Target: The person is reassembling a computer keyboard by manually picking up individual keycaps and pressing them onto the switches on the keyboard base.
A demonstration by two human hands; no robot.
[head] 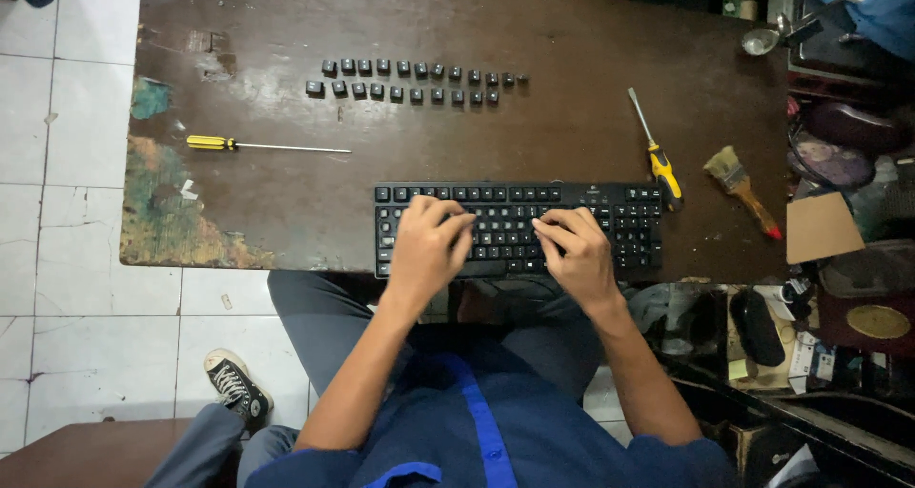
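Head view, looking straight down on a dark wooden counter (pixel 572 135); a black keyboard (pixel 519 229) lies along its near edge; the left hand (pixel 429 245) rests on the keys left of centre, fingers curled and pressed down, holding nothing; the right hand (pixel 577 250) sits just beside it, fingers bent onto the middle rows; two rows of loose black keycaps (pixel 415 80) lie farther back; a long yellow-handled screwdriver (pixel 262 146) lies left; another yellow-handled screwdriver (pixel 656 152) and a paintbrush (pixel 743 188) lie right.

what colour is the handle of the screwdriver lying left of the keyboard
Yellow; the screwdriver shows best in the head view.
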